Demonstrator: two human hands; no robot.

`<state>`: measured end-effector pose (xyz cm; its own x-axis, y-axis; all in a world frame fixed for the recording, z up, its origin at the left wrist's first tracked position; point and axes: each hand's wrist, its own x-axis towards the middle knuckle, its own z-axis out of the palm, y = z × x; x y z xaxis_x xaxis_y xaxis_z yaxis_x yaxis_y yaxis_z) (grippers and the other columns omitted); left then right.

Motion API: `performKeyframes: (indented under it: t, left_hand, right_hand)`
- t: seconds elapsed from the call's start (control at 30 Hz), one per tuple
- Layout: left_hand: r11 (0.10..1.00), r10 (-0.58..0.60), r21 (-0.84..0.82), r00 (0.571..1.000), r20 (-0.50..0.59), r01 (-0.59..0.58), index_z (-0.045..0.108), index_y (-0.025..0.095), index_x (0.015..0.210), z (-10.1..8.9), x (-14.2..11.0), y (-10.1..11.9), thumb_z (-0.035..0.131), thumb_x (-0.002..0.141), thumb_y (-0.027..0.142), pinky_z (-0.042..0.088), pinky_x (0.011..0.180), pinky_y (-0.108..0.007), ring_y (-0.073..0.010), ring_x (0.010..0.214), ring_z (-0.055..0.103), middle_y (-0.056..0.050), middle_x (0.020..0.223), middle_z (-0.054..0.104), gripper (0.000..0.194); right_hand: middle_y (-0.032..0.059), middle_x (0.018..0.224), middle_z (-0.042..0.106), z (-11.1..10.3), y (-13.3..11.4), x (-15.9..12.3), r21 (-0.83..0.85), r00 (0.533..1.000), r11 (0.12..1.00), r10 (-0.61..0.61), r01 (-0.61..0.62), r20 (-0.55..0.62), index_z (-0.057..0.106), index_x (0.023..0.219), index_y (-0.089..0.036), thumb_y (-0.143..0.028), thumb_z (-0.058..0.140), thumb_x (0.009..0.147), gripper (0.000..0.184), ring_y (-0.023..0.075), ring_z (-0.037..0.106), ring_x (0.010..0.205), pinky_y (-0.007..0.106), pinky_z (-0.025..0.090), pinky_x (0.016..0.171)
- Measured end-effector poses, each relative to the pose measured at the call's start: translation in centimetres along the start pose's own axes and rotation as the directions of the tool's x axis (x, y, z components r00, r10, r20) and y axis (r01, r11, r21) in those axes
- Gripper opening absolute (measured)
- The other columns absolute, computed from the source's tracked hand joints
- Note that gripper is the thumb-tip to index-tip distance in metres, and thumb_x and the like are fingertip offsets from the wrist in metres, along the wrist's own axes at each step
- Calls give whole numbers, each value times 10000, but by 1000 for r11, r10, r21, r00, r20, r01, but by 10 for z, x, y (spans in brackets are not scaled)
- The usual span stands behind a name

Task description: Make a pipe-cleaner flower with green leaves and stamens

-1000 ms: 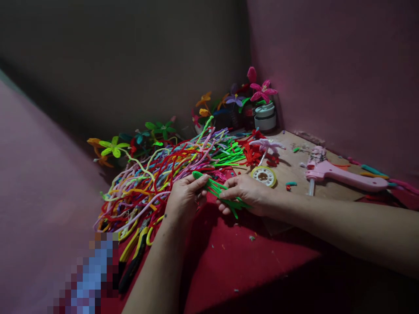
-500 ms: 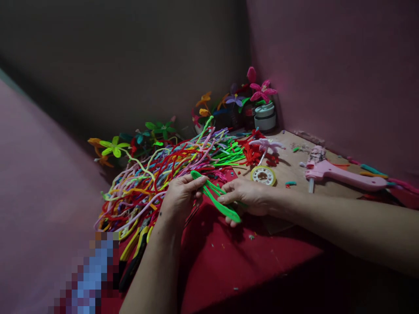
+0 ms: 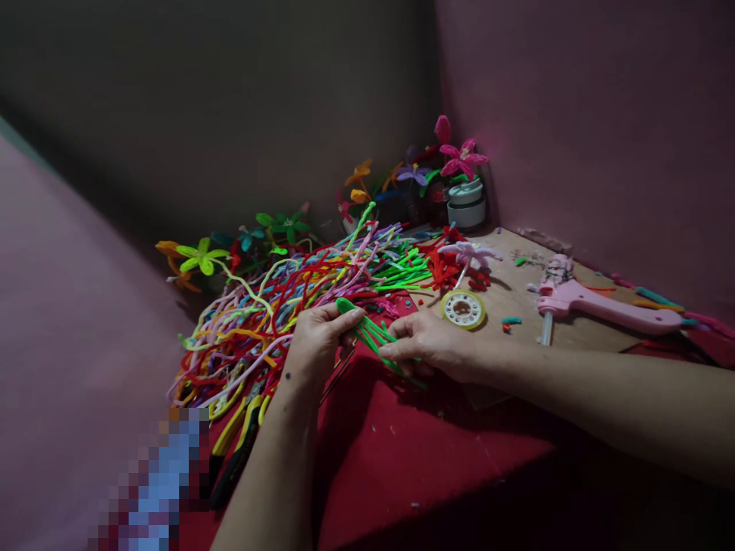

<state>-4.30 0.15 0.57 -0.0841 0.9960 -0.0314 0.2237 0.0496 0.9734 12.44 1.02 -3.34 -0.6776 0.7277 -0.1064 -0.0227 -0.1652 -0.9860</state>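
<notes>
Green pipe cleaners [image 3: 372,334], bent into narrow loops, stretch between my two hands above the red table cover. My left hand [image 3: 321,337] pinches their upper left end between thumb and fingers. Around the lower right part of the loops, the fingers of my right hand [image 3: 430,343] are closed. A thin dark stick or wire [image 3: 338,373] slants down below my left hand; whether it is held there I cannot tell. Beside my left hand spreads a tangled heap of coloured pipe cleaners [image 3: 246,329]. A roll of yellowish tape [image 3: 462,309] stands just behind my right hand.
A pink glue gun [image 3: 614,308] lies on a brown board [image 3: 517,268] at right. Yellow-and-black pliers [image 3: 241,444] rest near my left forearm. Pipe-cleaner flowers, including a pink one [image 3: 462,159] by a grey lidded jar [image 3: 466,205], line the back. Small scraps dot the red cover [image 3: 402,467].
The green loops fanned out, with one petal-shaped loop swung down toward me half a second ago. Now they lie closer together between my hands. Both hands stay nearly in place.
</notes>
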Motion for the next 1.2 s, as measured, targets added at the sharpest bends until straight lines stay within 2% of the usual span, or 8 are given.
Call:
performKeyframes:
  t: [0.2,0.37,0.47,0.6,0.8,0.93,1.07,1.2]
  left_hand:
    - [999,42,-25,999,-8,-42,527,132,532,2,0,-2,683,627,281,261,323,-165,-46,323,379,40,398,447,236]
    - [996,9,-88,996,-90,-17,533,128,536,1,3,-1,686,615,248,239,298,-154,-33,293,334,58,366,408,210]
    - [984,-59,-176,985,-164,30,479,139,503,2,2,1,711,575,221,252,288,-151,-36,288,332,69,352,384,256]
    - [965,-82,-258,985,-149,41,492,141,545,3,0,3,707,579,218,266,273,-156,-38,293,332,68,385,406,231]
    - [944,-52,-326,999,3,50,523,129,586,-5,4,1,725,559,197,276,272,-157,-38,320,354,65,429,425,215]
    - [951,-92,-288,991,93,115,530,123,582,0,1,1,719,581,217,292,304,-158,-32,328,366,61,431,429,211]
    - [956,-109,-249,977,182,153,543,130,592,7,-4,3,696,621,235,303,326,-163,-37,337,370,55,417,440,188]
    - [962,-81,-238,973,215,133,570,125,635,12,-7,3,689,630,259,339,329,-172,-55,357,416,37,448,483,179]
  right_hand:
    - [-56,371,430,0,-1,-1,-71,999,997,26,-23,44,473,521,-141,-187,594,664,192,43,337,307,186,248,333]
    - [-12,521,535,5,1,-2,-173,999,984,39,-34,27,460,707,-162,-238,435,796,120,77,434,377,200,317,395]
    - [0,589,516,8,3,-5,-545,956,834,-221,84,-191,446,725,-167,-235,445,804,104,91,436,488,214,308,476]
    - [31,679,518,10,5,-7,-765,901,640,-372,75,-223,467,730,-158,-243,457,810,117,111,411,593,238,287,545]
    - [9,692,508,6,-2,-5,-616,951,782,-256,96,-176,489,746,-156,-355,433,825,221,105,442,615,222,296,534]
    - [-26,573,418,-4,-7,-2,-495,982,849,-165,186,87,472,642,-153,-424,358,848,359,72,370,500,203,277,465]
    - [-41,521,387,-12,-16,-4,-514,942,829,-44,220,333,497,597,-137,-377,445,820,332,49,330,450,177,271,424]
    - [15,594,539,-5,-21,-7,-307,979,947,-36,98,202,583,696,-114,-352,392,861,347,63,472,486,167,381,456]
